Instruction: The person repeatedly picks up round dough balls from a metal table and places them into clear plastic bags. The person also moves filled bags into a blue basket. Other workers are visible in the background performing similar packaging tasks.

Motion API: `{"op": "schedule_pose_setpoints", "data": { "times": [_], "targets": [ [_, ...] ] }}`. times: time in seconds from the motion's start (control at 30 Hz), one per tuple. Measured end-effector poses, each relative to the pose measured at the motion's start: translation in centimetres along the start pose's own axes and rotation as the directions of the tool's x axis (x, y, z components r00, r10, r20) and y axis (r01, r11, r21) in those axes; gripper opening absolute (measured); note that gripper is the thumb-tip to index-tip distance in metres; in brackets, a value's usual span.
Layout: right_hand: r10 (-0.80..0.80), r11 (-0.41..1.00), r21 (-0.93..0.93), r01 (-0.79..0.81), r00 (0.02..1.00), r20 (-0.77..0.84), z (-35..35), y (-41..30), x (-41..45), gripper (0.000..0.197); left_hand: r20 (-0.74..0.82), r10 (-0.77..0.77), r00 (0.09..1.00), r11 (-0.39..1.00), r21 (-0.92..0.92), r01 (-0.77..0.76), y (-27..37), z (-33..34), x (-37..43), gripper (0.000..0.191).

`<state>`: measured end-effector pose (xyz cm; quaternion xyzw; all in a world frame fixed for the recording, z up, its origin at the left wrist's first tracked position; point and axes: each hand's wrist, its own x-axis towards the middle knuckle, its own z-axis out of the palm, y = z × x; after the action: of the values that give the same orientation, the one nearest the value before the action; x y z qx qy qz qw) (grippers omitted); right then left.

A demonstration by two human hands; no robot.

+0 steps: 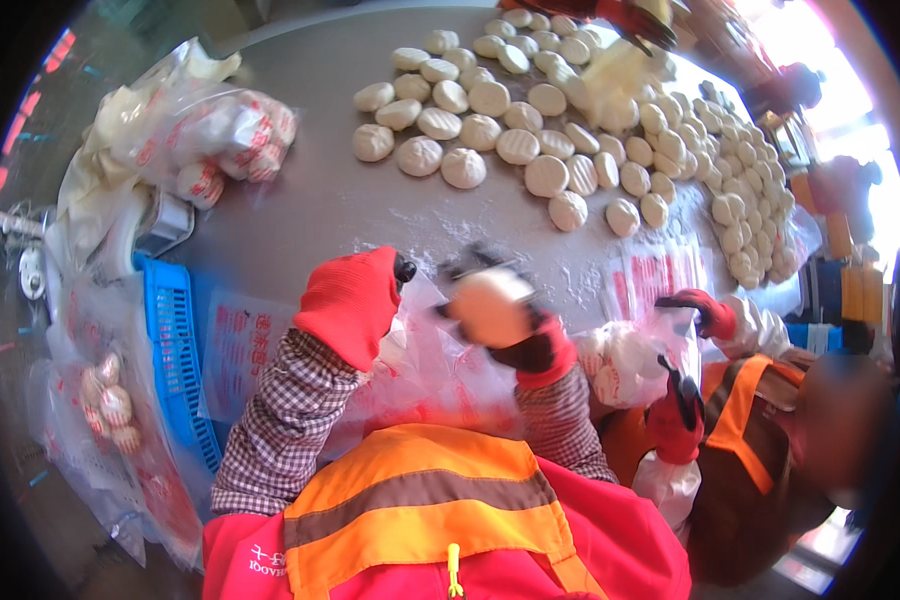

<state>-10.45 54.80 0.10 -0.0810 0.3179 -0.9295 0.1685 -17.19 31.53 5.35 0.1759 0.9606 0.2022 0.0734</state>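
My left hand point(354, 304), in a red glove with black fingertips, grips the edge of a clear plastic bag point(439, 367) with red print. The bag hangs open in front of my apron, and a pale bun shows faintly inside near my left wrist. Just right of the bag's mouth, my right hand point(544, 349) holds a round white bun point(491, 304). Motion blurs this hand and the bun. Beyond both hands, many dough buns point(465, 168), some with ridged faces, lie on the floured grey table point(307, 202).
A blue plastic basket point(171, 337) and a flat printed bag point(236, 352) are at my left. Filled bags point(247, 135) lie farther back there. At my right, a co-worker's gloved hands point(709, 315) handle another filled bag point(622, 367). Another gloved hand point(637, 22) reaches over the far buns.
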Motion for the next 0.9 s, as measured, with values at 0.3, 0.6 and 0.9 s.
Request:
{"op": "schedule_pose_setpoints", "data": {
  "times": [0.3,0.6,0.9],
  "targets": [
    [-0.774,-0.243,-0.924,-0.295,0.633,0.001,-11.0,-6.9,5.3,0.063,-0.107,-0.156,0.982,0.984,-0.106,0.144,-1.9,-3.1,-2.0,0.021],
    [-0.491,0.781,-0.623,0.05,0.666,-0.562,-13.7,-4.3,3.3,0.061,-0.094,-0.161,0.982,0.954,-0.27,0.131,-2.9,-1.6,1.1,0.046],
    [-0.618,-0.086,-0.996,0.022,0.783,0.071,-4.7,-2.7,6.9,0.047,-0.095,-0.217,0.971,0.932,-0.316,0.178,-2.7,-2.7,0.4,0.044]
  ]
}}
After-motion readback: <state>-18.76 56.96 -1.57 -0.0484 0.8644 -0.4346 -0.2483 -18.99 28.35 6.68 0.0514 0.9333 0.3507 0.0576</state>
